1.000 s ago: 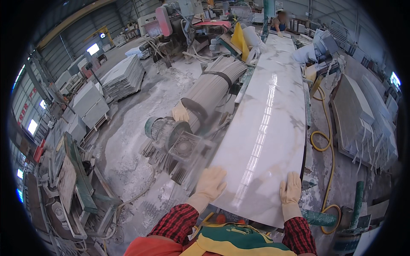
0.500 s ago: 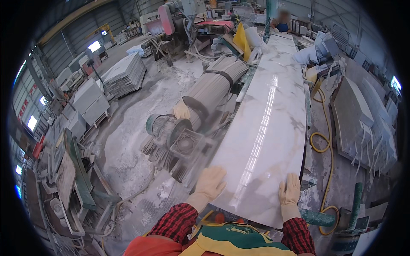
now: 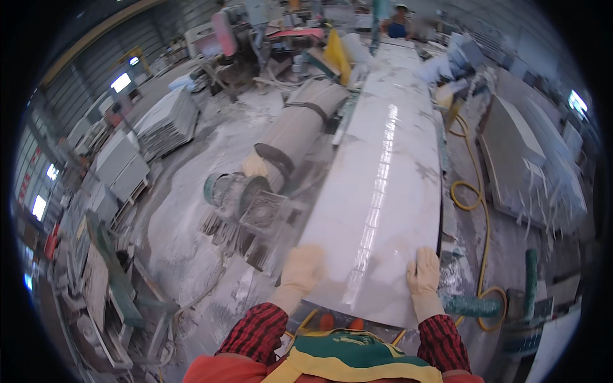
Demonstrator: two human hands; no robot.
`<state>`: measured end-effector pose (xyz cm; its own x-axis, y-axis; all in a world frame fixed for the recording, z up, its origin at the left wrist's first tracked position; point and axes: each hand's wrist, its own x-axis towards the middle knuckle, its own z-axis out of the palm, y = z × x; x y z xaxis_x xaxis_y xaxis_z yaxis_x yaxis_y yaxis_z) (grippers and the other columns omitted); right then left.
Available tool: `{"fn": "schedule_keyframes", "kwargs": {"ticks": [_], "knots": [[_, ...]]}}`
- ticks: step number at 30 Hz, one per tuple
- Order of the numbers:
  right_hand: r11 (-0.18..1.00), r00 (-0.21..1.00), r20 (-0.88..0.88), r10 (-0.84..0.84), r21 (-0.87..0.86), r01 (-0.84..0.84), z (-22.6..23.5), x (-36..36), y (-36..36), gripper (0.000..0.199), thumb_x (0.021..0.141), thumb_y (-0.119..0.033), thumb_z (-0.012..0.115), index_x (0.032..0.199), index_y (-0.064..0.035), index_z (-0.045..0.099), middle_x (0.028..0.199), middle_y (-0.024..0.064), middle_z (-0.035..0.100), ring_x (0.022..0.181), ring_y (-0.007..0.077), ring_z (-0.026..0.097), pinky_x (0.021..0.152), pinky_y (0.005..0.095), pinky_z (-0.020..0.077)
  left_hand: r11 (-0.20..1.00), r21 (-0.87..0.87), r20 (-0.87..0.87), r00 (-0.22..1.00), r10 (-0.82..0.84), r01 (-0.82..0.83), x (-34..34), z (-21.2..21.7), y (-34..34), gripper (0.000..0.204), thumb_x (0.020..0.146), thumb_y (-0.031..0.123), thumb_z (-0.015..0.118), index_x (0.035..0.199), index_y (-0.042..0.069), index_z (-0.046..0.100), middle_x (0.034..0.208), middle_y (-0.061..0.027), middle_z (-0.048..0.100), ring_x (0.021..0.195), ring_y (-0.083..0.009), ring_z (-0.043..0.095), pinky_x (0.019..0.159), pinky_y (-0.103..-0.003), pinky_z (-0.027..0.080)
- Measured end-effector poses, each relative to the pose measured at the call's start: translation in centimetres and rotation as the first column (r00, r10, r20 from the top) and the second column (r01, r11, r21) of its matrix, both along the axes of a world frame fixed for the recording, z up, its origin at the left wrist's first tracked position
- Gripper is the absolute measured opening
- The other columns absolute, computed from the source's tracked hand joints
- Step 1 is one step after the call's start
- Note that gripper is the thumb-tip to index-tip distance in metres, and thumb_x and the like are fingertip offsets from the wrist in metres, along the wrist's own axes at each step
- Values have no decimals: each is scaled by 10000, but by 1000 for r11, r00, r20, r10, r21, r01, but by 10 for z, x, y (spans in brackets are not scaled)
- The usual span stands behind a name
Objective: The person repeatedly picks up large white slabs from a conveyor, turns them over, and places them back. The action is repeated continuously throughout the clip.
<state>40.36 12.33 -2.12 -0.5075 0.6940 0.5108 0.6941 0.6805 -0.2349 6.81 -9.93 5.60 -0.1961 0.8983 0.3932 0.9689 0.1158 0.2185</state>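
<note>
Left hand (image 3: pixel 302 268), gloved, flattened at near left corner of white stone slab (image 3: pixel 378 191). Right hand (image 3: pixel 424 276), gloved, flattened on near right edge. Slab long, polished, lying flat, extending away from both hands.

Stone wkshp, w/ slab stack (image 3: pixel 167 122), motor (image 3: pixel 231 193) & dusty flr (image 3: pixel 182 207).

Cream gloves (image 3: pixel 423 276), red-black checked sleeves (image 3: pixel 255 333) — green-and-yellow apron (image 3: pixel 348 352) — orange shoes (image 3: pixel 327 321), seemingly.
</note>
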Motion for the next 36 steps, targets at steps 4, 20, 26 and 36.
{"fn": "schedule_keyframes", "kwargs": {"ticks": [4, 20, 26, 36], "knots": [[997, 999, 44, -25, -72, 28, 15, 0, -30, 557, 951, -276, 642, 1422, 13, 576, 1438, 279, 580, 1354, 488, 512, 1200, 564, 375, 998, -65, 21, 999, 24, -23, -1, -5, -7, 386, 858, 240, 681, 1219, 111, 634, 1272, -190, 626, 1214, -428, 563, 1020, -563, 422], [956, 988, -21, 150, -250, -150, 52, 50, -126, 593, 932, -230, 654, 1447, 31, 520, 1459, 272, 531, 1392, 480, 474, 1227, 533, 359, 991, -133, -84, 996, -39, 27, -5, -41, -18, 558, 960, 303, 645, 1468, 84, 571, 1532, -259, 528, 1423, -473, 452, 1195, -584, 321], [954, 983, 78, 164, -266, -138, 47, 23, -63, 660, 961, -345, 671, 1499, -3, 502, 1492, 239, 540, 1447, 434, 446, 1257, 524, 322, 988, -89, -85, 988, -132, 125, -24, -35, 42, 534, 894, 287, 677, 1384, 81, 619, 1450, -237, 575, 1311, -454, 505, 1082, -578, 377], [951, 994, 105, -33, -303, 63, 36, -58, 117, 709, 963, -360, 634, 1548, 4, 467, 1575, 224, 504, 1515, 383, 410, 1294, 502, 267, 980, -198, -33, 999, -19, 12, -21, -33, 54, 550, 995, 294, 620, 1507, 99, 576, 1577, -232, 526, 1446, -485, 447, 1213, -608, 293]]}}
